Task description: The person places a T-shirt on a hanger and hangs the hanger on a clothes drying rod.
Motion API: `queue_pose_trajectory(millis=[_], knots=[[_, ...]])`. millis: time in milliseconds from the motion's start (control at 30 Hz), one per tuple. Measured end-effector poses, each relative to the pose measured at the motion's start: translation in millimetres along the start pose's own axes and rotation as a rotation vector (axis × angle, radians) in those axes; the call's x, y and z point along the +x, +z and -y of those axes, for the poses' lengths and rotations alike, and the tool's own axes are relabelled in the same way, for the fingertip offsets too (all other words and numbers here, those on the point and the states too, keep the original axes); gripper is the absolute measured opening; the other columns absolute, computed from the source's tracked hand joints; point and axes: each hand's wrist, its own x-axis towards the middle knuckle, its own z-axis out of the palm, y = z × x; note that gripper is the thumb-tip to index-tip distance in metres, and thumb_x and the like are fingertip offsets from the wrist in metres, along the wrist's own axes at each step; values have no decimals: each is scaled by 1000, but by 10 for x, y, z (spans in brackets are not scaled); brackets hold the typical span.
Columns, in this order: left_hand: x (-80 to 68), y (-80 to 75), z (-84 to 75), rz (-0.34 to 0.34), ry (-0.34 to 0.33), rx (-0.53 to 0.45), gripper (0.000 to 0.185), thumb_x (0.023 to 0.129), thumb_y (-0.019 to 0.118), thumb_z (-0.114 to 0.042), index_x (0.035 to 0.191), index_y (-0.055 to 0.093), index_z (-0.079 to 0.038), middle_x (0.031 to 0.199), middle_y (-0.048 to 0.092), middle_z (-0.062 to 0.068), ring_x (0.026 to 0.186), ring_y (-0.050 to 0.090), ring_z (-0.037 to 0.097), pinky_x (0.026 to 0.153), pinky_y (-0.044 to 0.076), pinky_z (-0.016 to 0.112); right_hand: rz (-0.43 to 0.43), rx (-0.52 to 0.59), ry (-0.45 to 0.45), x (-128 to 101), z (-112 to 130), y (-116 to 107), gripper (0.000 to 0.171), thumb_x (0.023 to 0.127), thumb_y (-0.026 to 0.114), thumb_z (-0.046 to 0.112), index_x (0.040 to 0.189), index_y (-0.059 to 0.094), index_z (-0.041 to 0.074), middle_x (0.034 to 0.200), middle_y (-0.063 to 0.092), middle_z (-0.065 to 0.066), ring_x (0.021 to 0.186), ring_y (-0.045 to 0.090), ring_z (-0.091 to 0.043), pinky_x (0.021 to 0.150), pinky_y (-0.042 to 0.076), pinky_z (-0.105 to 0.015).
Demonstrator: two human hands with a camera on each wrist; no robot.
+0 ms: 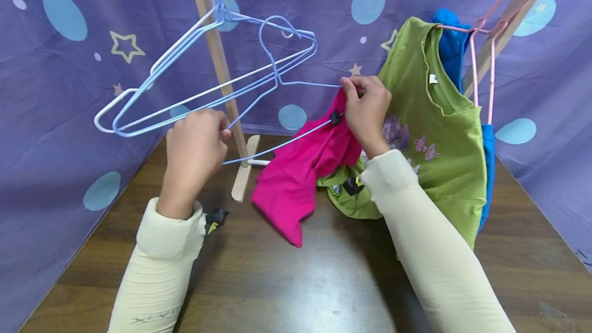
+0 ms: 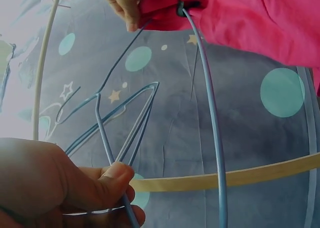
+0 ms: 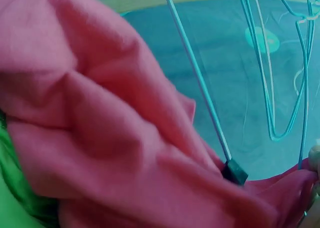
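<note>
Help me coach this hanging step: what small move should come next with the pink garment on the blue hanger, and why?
Probably the right hand should draw the pink garment further along the blue hanger. Only one edge sits by the black clip; most of the cloth sags to the table, while the left hand grips the hanger's other end.

On your left sleeve [image 1: 152, 276], near the bottom edge of the head view, you can see dark lettering, cut off by the frame and upside down; it seems to read "IAX", though you cannot be sure. The small white tag [image 1: 432, 78] inside the green shirt's [image 1: 444, 137] collar is too small to read.
</note>
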Motion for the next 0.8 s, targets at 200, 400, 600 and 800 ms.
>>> queue_pose_trajectory(millis=[200,400,600,800], knots=[[-8,-10,-17,-15,19,-11,7,86,68,-3,90,73,-6,88,72,16,79,65,52,59,48,62,-9,24,-76,0,105,-14,22,94,76,20,90,79,-1,84,69,-14,75,62,-22,73,46,-26],[-7,-8,-22,-29,35,-5,7,87,69,-3,91,74,-6,88,73,16,78,65,51,59,48,61,37,26,-112,-5,125,-19,21,94,76,18,89,79,-2,80,66,-14,72,60,-21,69,43,-24],[-28,-53,-25,-58,-13,-15,8,89,70,-8,93,76,-8,92,74,14,82,66,50,59,47,63,60,54,29,100,78,-84,21,95,76,24,94,81,4,93,76,-9,72,64,-2,69,48,-14],[-87,-124,-64,-122,-35,4,9,89,70,-8,93,78,-8,93,75,13,79,66,52,56,46,64,61,-59,110,200,-29,-183,26,98,71,32,98,82,9,96,79,-4,76,68,-8,71,45,-18]])
